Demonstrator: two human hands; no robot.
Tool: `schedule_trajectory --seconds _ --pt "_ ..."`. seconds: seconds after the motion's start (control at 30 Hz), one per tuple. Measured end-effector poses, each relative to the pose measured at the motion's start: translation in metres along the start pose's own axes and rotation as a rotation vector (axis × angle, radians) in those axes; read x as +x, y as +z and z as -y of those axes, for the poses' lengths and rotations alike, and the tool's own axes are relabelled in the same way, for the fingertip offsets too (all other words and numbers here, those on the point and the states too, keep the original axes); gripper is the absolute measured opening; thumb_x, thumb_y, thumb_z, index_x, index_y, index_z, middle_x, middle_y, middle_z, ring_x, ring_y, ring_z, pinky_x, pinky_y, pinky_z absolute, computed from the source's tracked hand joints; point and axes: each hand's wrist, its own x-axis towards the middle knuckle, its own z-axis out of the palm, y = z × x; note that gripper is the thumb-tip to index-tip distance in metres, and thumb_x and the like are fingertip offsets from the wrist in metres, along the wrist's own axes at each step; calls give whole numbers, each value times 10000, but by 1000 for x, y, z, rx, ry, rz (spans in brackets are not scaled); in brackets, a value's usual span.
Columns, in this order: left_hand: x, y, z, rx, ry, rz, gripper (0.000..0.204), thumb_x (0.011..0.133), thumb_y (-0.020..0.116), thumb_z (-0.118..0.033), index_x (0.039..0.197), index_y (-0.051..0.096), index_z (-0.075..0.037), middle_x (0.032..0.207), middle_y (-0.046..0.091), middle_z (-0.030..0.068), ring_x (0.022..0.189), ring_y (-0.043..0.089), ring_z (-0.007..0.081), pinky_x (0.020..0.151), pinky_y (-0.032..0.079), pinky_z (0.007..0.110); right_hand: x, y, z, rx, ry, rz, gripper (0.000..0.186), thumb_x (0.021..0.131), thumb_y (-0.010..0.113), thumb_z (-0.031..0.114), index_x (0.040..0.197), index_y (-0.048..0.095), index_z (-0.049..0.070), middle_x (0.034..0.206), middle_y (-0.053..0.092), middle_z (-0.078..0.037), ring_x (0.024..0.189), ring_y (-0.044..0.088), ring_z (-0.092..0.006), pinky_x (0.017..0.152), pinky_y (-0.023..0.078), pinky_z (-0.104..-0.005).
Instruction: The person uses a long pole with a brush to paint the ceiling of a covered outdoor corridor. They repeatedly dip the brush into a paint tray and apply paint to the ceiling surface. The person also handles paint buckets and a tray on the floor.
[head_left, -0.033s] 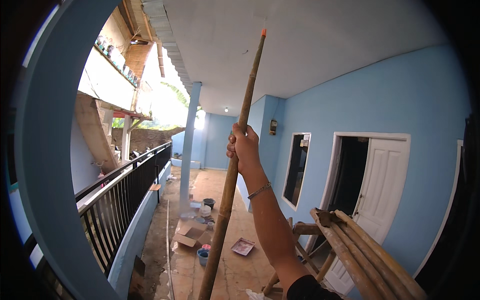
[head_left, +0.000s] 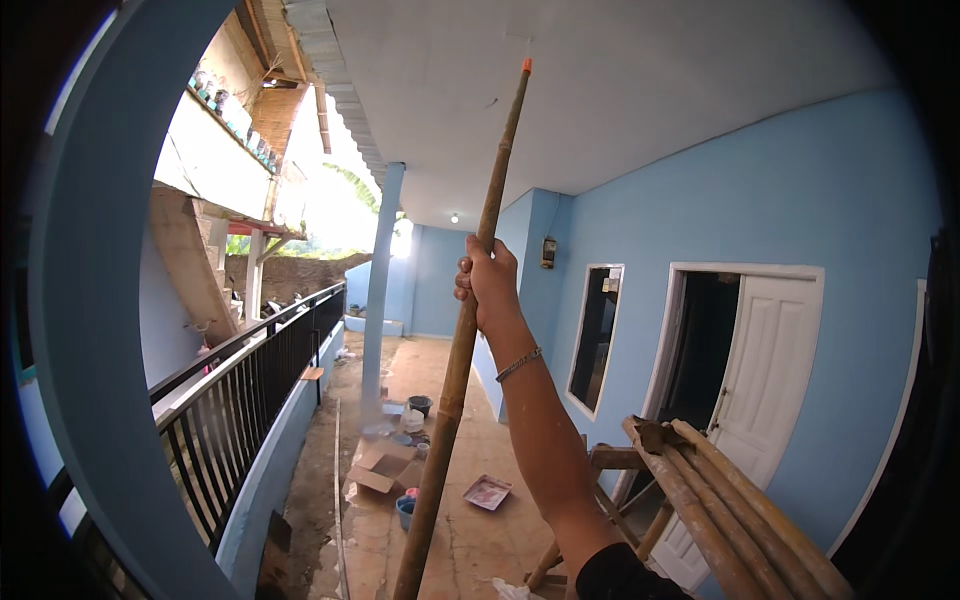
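Observation:
My right hand (head_left: pixel 488 283) is raised at mid-view, its fingers wrapped round a long bamboo pole (head_left: pixel 452 400). The pole slants up and away toward the pale ceiling (head_left: pixel 680 90). An orange piece (head_left: pixel 527 66) caps its far end, and a thin, faint rod or frame shows just above that; what it carries is too pale against the ceiling to make out. The pole's lower end runs out of the bottom edge. A chain bracelet (head_left: pixel 519 364) circles my right wrist. My left hand is out of view.
Bamboo scaffolding (head_left: pixel 740 510) stands close at right, before a white door (head_left: pixel 765 370). Ahead on the tiled floor lie a stained paint tray (head_left: pixel 487 492), an open cardboard box (head_left: pixel 384 466) and several buckets. A black railing (head_left: pixel 250 400) and blue post (head_left: pixel 382 290) line the left.
My right hand sits very slightly higher in the picture, still gripping the bamboo pole. The pole's lower part has shifted a touch to the side. Otherwise the scene looks the same.

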Motion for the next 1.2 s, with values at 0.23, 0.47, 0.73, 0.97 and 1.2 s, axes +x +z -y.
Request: schedule_trajectory --seconds 0.23,0.47,0.73,0.97,1.2 --pt "76 23 -62 -82 3 -7 259 908 742 -193 859 589 10 578 526 87 522 473 168 491 414 385 97 -25 -3 -89 30 -75 197 1020 573 192 975 439 54 706 464 -25 484 441 -100 425 415 -289" --pt "29 24 18 19 1 -21 245 904 744 -206 893 626 9 595 542 107 536 498 181 507 433 388 -19 -3 -14 62 32 94 227 1079 486 349 1023 423 138 707 472 -9 474 441 -91 420 411 -269" --pt "-111 -27 98 89 -202 117 359 935 737 -333 1027 660 5 659 561 174 594 510 241 575 448 455 -127 44 11 90 2 106 289 1086 474 347 1249 488 109 714 484 -7 466 438 -65 403 403 -225" --pt "-114 -37 85 55 -228 103 399 931 731 -321 1171 672 -8 767 664 228 667 659 306 617 505 452 -105 58 29 62 -39 92 250 1089 464 323 1168 482 86 709 480 -7 473 433 -70 404 398 -232" --pt "-19 -52 -15 70 -14 -170 283 888 768 -223 919 650 32 653 596 224 535 560 286 540 461 441 45 50 -5 142 -24 82 226 1079 459 301 979 437 99 694 477 -15 476 431 -86 418 410 -272"
